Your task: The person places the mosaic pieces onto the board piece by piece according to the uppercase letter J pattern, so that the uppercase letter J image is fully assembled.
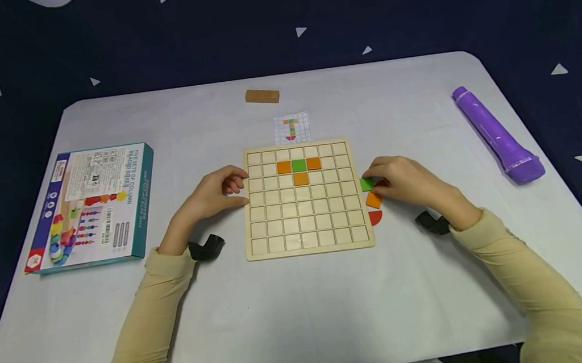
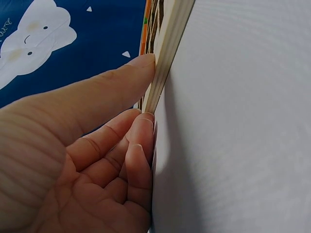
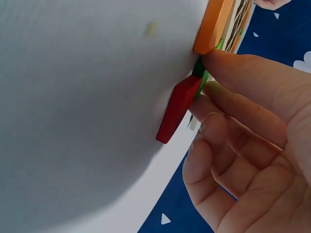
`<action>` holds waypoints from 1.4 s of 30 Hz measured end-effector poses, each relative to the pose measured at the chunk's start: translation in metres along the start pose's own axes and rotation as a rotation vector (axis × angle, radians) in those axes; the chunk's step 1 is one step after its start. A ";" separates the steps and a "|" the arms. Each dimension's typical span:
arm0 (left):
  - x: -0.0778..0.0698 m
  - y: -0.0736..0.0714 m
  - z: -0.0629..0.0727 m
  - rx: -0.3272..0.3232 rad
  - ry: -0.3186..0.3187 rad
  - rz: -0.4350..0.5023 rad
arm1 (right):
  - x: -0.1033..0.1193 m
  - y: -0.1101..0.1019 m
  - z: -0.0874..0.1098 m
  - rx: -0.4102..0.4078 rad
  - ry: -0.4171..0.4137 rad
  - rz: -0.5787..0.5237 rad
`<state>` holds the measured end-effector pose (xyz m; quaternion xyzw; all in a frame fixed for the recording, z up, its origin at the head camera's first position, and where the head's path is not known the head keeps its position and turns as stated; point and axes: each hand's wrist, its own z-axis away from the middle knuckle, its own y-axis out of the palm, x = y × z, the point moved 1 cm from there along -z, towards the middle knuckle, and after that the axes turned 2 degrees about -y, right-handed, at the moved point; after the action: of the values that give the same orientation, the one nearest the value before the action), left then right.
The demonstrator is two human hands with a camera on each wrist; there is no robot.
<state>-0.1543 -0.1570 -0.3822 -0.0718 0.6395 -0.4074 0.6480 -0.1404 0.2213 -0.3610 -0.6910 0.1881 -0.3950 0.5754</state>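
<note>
Wooden grid board (image 1: 305, 208): flat on the white-covered table (image 1: 260, 315), squarely between my two hands.
Filled cells: three orange squares (image 1: 283, 167) and one green square (image 1: 298, 165); orange, green, orange sit side by side in the second row from the far edge, the third orange directly on my side of the green.
Left hand (image 1: 210, 193): half open at the board's left edge, my thumb nearly straight and my fingers loosely bent, touching the wood rather than gripping it.
Right hand (image 1: 406, 181): my thumb and forefinger pinch a loose green tile (image 1: 367, 184) at the board's right edge; the other fingers curl loosely.
Loose pieces: a red piece (image 3: 180, 107) lies partly hidden under my right hand; nearer me are an orange tile (image 1: 373, 200) and a rounded red piece (image 1: 375, 217).
Pattern card (image 1: 292, 128): just beyond the board's far edge, printed with a J shape in orange, green and red.
Far side: a small wooden block (image 1: 262, 96) rests past the card.
Table ends: a printed box (image 1: 90, 208) lies at my left, a purple tube (image 1: 494, 131) at my right.
</note>
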 end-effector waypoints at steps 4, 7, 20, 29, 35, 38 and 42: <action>0.000 0.000 0.000 -0.003 -0.002 -0.004 | 0.000 0.001 -0.001 -0.014 -0.008 0.011; 0.000 0.000 -0.001 -0.006 0.000 -0.007 | -0.001 0.002 -0.001 -0.024 -0.012 0.029; 0.000 0.000 -0.001 -0.007 -0.003 0.002 | 0.000 -0.009 -0.008 -0.106 -0.050 0.066; 0.002 0.001 -0.002 -0.003 -0.008 0.003 | 0.011 -0.009 -0.024 -0.104 -0.091 0.046; 0.002 0.001 -0.002 -0.001 0.001 0.007 | 0.022 -0.008 -0.036 -0.080 -0.100 0.039; 0.003 0.001 -0.002 0.001 0.001 0.015 | 0.028 -0.006 -0.042 -0.062 -0.108 0.034; 0.004 0.000 -0.001 0.000 -0.006 0.029 | 0.035 -0.004 -0.049 -0.045 -0.123 0.025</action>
<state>-0.1561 -0.1584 -0.3854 -0.0639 0.6386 -0.3976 0.6557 -0.1563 0.1655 -0.3448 -0.7243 0.1699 -0.3403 0.5750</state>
